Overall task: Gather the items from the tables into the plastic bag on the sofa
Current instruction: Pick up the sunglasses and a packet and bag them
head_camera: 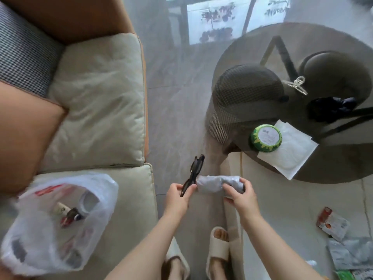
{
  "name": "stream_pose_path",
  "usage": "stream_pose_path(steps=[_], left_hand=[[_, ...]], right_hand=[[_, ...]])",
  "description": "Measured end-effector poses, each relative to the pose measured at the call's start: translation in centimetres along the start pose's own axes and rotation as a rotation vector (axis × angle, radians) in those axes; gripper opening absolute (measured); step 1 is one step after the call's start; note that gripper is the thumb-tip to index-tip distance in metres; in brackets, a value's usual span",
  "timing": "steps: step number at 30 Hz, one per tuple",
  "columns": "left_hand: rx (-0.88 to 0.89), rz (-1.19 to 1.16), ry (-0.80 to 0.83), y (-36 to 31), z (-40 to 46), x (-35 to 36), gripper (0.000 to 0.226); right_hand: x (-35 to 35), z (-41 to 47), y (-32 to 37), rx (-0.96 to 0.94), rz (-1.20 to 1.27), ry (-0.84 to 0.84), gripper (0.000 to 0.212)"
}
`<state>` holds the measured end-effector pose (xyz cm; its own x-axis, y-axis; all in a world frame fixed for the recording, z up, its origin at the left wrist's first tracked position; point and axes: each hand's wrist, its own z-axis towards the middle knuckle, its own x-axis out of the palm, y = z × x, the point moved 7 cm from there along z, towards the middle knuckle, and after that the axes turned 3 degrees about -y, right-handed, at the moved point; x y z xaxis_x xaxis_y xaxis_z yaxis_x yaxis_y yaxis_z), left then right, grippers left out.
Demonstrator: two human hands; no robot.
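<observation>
My left hand (pixel 177 196) pinches a pair of black sunglasses (pixel 194 172), which point up and away from me. My right hand (pixel 241 194) grips a rolled grey bundle (pixel 214 183) held level between the two hands. Both hands hover above the floor, between the sofa and the round glass table (pixel 343 164). The white plastic bag (pixel 54 221) lies open on the sofa seat at lower left, with small items inside. On the table lie a green round tin (pixel 266 137), a white flat packet (pixel 290 152), a clear hair claw (pixel 296 84) and a black cloth item (pixel 331 108).
The beige sofa (pixel 101 102) with an orange pillow (pixel 26 136) fills the left. A checked stool (pixel 242 93) shows under the glass top. Packets (pixel 333 223) lie on the floor at lower right. My feet in slippers (pixel 219 249) stand below the hands.
</observation>
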<state>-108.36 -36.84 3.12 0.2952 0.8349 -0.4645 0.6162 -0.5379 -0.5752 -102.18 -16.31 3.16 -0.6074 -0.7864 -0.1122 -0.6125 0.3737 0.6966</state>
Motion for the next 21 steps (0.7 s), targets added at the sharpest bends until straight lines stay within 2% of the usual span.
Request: stream_pose_path(steps=[6,11,14,21], left_hand=[[-0.040,-0.069,-0.201,3.3,-1.2,-14.1,0.044],[-0.125,-0.137,-0.366,8.5,-2.2,-23.7,0.037],[-0.253,-0.176,-0.411,12.7,-2.6,-27.4,0.037],[-0.531,-0.221,-0.495,21.6,-2.4,-32.6,0.038]], right_hand=[[13.3,-6.2,2.4,-0.061,-0.200,0.195,0.027],[23.0,-11.7,2.5,-0.124,-0.346,0.310,0.023],[28.0,-14.0,1.0,-0.146,-0.459,0.391,0.020],[36.2,-17.1,-5.7,-0.045,-0.633,0.527,0.013]])
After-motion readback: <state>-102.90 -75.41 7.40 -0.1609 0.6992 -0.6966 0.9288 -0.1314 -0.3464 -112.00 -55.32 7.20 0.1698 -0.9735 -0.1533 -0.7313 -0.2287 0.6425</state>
